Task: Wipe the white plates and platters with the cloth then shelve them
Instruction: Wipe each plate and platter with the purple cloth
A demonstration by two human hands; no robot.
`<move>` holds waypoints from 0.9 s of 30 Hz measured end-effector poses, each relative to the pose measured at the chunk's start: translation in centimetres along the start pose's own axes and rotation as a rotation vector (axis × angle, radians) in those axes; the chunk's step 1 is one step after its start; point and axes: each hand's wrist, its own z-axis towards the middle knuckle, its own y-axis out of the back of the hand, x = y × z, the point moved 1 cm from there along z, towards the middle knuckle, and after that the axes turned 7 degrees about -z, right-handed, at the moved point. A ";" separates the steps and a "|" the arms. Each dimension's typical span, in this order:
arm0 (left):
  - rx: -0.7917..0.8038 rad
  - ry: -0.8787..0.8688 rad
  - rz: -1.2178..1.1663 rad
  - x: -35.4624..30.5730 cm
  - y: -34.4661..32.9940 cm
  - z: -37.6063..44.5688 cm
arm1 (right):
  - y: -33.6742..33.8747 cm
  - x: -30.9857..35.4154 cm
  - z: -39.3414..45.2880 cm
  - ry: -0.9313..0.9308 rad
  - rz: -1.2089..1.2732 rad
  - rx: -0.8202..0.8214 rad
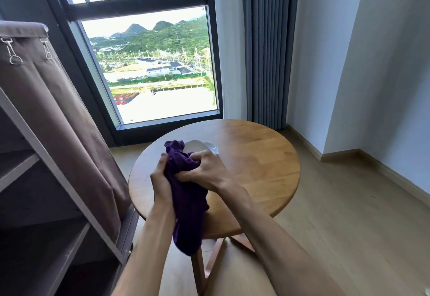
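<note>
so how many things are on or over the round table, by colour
purple: 1, the cloth, gripped by the left hand and right hand
white: at least 1, dishes mostly hidden behind the cloth, exact count unclear
total: at least 2, over the table

From my seat the cloth (186, 193) is deep purple, plain, no print. The dishes (197, 146) behind it are white. Table (256, 165) is a warm honey wood, floor (349, 214) a paler wood. Curtain (270, 46) is grey-blue, the shelf cover (58, 109) a dull brown, walls white.
</note>
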 end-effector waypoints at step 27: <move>0.044 -0.068 0.093 -0.5 -2.3 0.6 | 0.5 1.8 1.1 0.143 0.276 -0.184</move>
